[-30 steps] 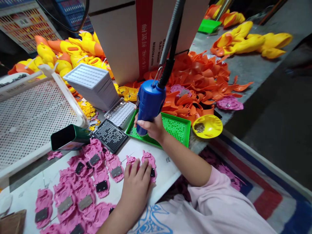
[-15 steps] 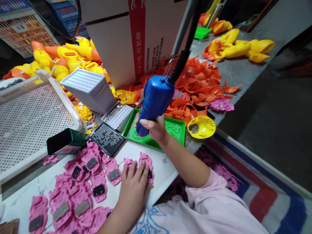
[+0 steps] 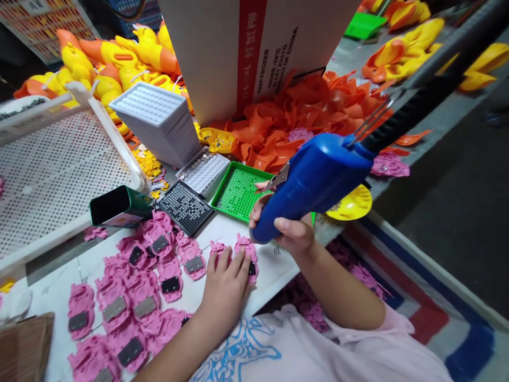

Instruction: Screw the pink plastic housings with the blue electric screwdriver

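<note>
A blue handheld tool [image 3: 310, 185] hangs tilted from a dark cable, and my right hand [image 3: 296, 231] is wrapped round its lower part. Its lower end is above the white board, close to a pink plastic part [image 3: 246, 252]. My left hand [image 3: 226, 278] lies palm down with its fingers over that part and a second pink part [image 3: 217, 247] beside it. Left of my hand, several pink parts with grey or black plates cover the board, such as one pink part [image 3: 191, 254]. Behind them is a green tray [image 3: 241, 192] holding small metal pieces.
A black tray [image 3: 185, 207], grey trays [image 3: 159, 124], a dark green container [image 3: 119, 206] and a white basket [image 3: 67, 175] stand at the left. Orange pieces [image 3: 274, 122] lie before a carton [image 3: 214, 58]. A yellow bowl [image 3: 352, 204] sits at the right.
My right hand has moved the blue tool from over the green tray toward me and tilted it more. My left hand stays on the pink parts. The camera view has shifted somewhat.
</note>
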{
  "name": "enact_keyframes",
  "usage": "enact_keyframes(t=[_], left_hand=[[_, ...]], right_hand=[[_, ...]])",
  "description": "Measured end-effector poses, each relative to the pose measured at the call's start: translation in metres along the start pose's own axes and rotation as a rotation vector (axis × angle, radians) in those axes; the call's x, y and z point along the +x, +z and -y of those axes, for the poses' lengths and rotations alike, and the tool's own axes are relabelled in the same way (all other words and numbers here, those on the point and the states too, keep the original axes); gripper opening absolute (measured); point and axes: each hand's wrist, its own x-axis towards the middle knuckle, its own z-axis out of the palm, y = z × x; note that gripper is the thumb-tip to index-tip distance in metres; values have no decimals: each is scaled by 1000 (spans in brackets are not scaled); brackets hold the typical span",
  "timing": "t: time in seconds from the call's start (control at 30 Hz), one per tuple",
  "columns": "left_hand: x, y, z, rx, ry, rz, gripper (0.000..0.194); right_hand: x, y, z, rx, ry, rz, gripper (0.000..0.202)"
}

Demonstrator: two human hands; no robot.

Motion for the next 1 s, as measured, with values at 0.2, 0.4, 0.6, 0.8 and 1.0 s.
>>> enact_keyframes(t=[0.2, 0.4, 0.6, 0.8, 1.0], left_hand=[[0, -2, -1, 0, 5, 1, 48], [0, -2, 0, -5, 7, -10, 49], [-2, 1, -1, -3, 5, -24, 51], [-1, 0, -1, 0, 4, -48, 49], [-2, 0, -1, -3, 7, -32, 48]], right_hand=[[-1, -3, -11, 27, 8, -15, 43], [-1, -3, -17, 14, 46, -3, 50], [-4, -2, -19, 16, 57, 6, 55], [-5, -2, -18, -13, 2, 16, 54], [-8, -5, -20, -48, 11, 42, 50]])
